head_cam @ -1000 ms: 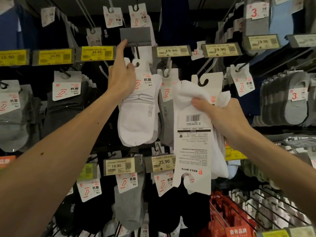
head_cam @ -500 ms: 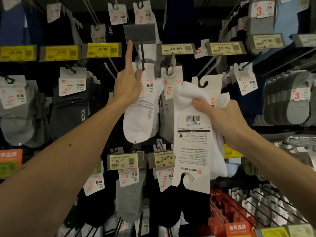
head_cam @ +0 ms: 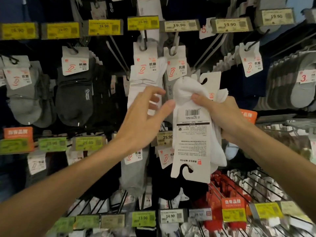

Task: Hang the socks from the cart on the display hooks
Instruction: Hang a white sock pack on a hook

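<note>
**Step in hand (judged):** separating one pair from the held bundle so it can be hung.

**Findings:**
- The right hand (head_cam: pixel 224 117) grips a bundle of white socks (head_cam: pixel 188 93) right of frame centre. Its fingers are curled round the fabric and the thumb is pressed on the front.
- The backing card (head_cam: pixel 191 142) of the front pair hangs downward with its barcode side toward the camera. Its hook slot (head_cam: pixel 186 169) is at the lower end. A second card's slot shows at the top of the bundle.
- The left hand (head_cam: pixel 143 115) is spread wide and holds nothing. Its thumb tip lies just beside the bundle's left edge; whether it touches cannot be told.

**Recommendation:**
- The front pair is upside down for hanging.
- The left hand should pinch that card near its slot end and draw the pair free while the right hand keeps the rest. It should then turn the pair so the slot is uppermost.
- The likely destination is the display hook (head_cam: pixel 145 41) at upper centre. Matching hanging white socks (head_cam: pixel 143 77) are there, under a yellow price label (head_cam: pixel 142 23).
- Thread the slot squarely over the hook tip and slide it back against that pair, printed face outward.

**Risk:** loose pairs may slip from the right hand's grip during separation.

**Position:** the bundle lies between the two hands, held in the right, and sits just below and to the right of the target hook. The hanging pair is behind the left hand's fingers. The cart is not in view.
</note>
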